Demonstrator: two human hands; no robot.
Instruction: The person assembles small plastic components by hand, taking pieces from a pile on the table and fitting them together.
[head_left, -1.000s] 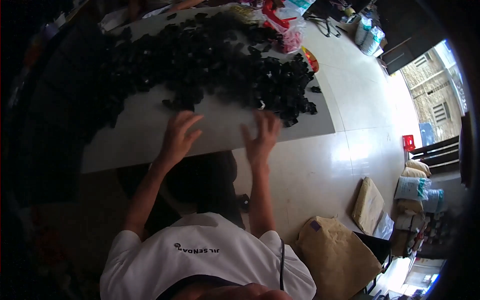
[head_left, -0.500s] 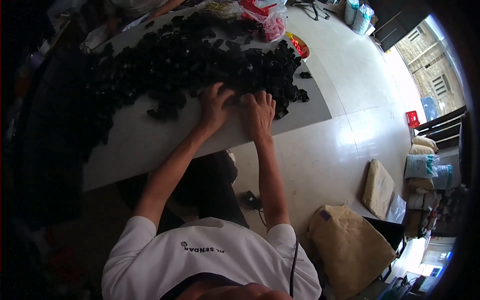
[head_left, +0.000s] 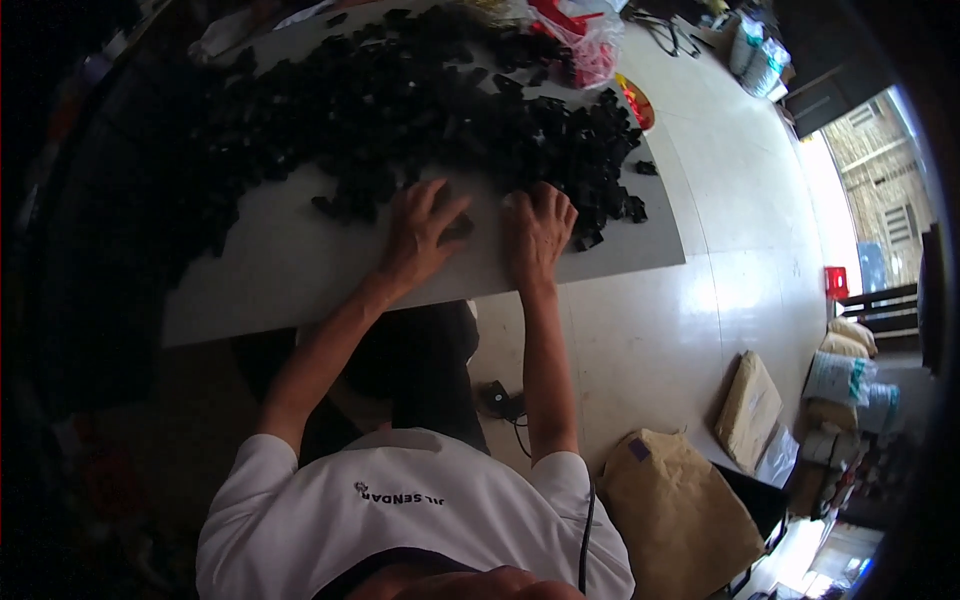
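Much is seemingly left, black pieces (head_left: 395, 115) being heaped beyond the half-parted left grip (head_left: 415, 236) and curled right grip (head_left: 540, 228); whether any are held or finished cannot be told.

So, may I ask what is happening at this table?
A person in a white shirt handles small black pieces spread over a grey table. The left hand appears to have a dark piece by its thumb; the right hand is curled at the pieces' near edge, and its grip is unclear. A plastic bag lies beyond, toward the far right.
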